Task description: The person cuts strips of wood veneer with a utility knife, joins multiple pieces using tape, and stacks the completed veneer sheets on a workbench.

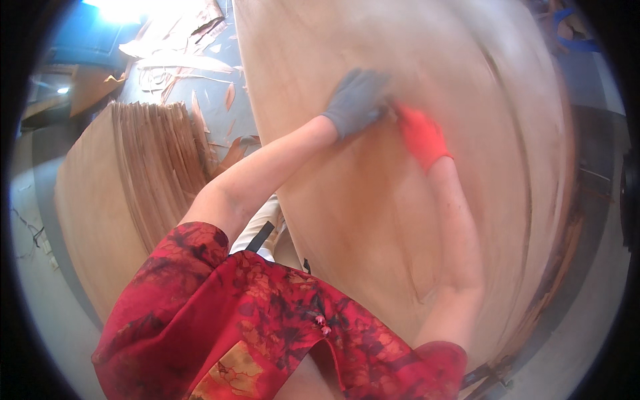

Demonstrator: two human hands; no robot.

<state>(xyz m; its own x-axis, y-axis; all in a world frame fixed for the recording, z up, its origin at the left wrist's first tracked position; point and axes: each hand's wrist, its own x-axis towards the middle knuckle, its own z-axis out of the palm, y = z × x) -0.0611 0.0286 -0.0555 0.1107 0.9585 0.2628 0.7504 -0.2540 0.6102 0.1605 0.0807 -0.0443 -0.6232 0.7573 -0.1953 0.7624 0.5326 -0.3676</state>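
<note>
A large pale-brown wood veneer sheet spreads before me, with darker grain streaks and a long dark line on its right part. My left hand, in a grey glove, is over the upper middle of the sheet; motion smears its fingers. Close to its right is my right hand, in an orange-red glove. The right fingers are drawn together toward the left hand, and whatever is between them is too blurred to make out. Both hands appear to be at the sheet's surface.
A thick stack of veneer sheets stands at the left, its layered edges showing. Torn veneer scraps litter the floor at the upper left. A blue object is at the far upper right. Ragged wood edges run along the right side.
</note>
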